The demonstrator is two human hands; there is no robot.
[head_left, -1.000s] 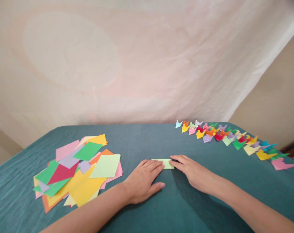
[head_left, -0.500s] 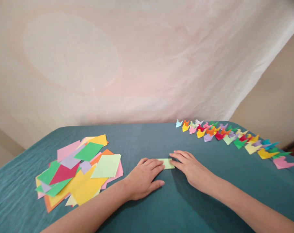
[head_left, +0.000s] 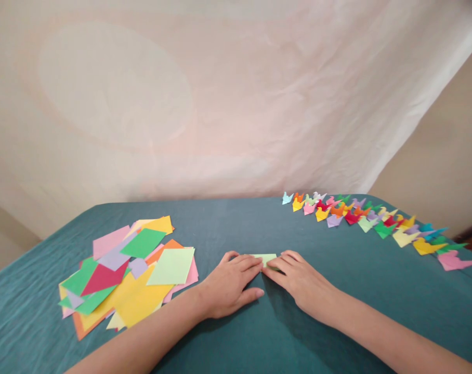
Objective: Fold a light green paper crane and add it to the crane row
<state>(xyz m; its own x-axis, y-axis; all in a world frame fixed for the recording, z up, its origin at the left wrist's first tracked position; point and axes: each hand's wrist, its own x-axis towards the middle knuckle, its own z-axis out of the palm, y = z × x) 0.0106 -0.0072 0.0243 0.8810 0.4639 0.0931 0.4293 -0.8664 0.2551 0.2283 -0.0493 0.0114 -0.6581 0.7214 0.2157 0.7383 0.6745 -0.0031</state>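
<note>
A small pale green folded paper (head_left: 266, 258) lies flat on the table, mostly covered by fingers. My left hand (head_left: 236, 283) rests on its left part, fingers stretched out and thumb apart, pressing the sheet down. From the right, my right hand (head_left: 300, 280) touches the paper's near edge, its fingertips close to those of the left hand. Those right fingers are bent slightly and spread, with nothing visibly pinched between them. The paper's left end is hidden under the left hand.
Loose coloured paper squares (head_left: 142, 296) lie in a spread pile on the left. Rows of small folded paper birds (head_left: 366, 223) stand along the right back edge. A dark green cloth (head_left: 228, 223) covers the table, and a pale sheet (head_left: 228, 104) hangs behind it.
My right hand has slid left along the paper's near edge, bringing its fingertips next to my left hand. The left hand has stayed nearly still on the paper.
</note>
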